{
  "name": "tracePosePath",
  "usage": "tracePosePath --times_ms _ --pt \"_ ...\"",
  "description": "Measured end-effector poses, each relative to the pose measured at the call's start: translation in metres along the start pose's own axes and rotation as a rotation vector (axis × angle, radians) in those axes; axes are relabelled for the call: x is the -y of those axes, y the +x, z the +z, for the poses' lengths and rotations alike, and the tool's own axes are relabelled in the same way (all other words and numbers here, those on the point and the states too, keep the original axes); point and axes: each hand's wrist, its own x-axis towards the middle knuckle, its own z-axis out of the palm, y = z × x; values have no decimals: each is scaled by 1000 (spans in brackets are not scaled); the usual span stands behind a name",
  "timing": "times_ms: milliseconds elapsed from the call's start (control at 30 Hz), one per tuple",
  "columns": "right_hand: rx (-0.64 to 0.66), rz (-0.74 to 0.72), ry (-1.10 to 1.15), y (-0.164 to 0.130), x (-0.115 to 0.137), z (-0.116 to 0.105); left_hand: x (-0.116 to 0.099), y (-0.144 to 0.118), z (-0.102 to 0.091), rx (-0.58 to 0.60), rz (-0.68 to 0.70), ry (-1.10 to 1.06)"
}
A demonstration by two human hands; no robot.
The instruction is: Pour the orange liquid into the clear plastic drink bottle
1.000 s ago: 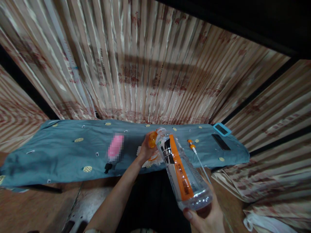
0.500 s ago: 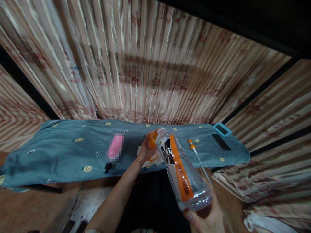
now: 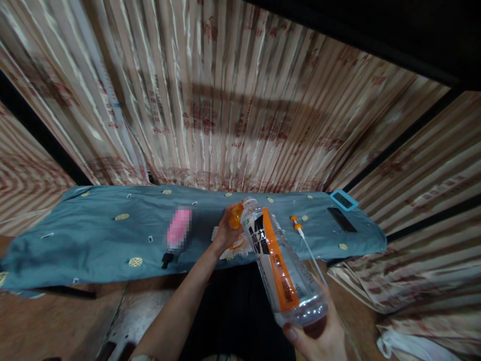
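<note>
The right hand grips the base of a clear plastic bottle, tilted so its open neck points away toward the left hand. That left hand is closed around an orange cap just beside the bottle's mouth (cap off the neck, though barely apart from it).

Beyond the left hand, the blue cloth runs wide to both sides; its near edge falls just below the wrist, and past its far edge rises a striped curtain. The cloth to the left of that hand gives the most open room.

Against the earlier frames nothing has visibly shifted: both hands and the bottle keep their places.

Left of the left hand lies a pink object, blurred. Under the left hand sits a white wrapper. To its right lie a thin orange-tipped tube, then a dark phone and a blue-framed device near the cloth's end.
</note>
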Motion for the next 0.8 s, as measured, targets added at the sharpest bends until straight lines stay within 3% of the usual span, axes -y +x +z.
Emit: tracePosePath --times_ms 800 --pt "-4 -22 32 0 1 1 -3 0 -1 22 -17 -23"
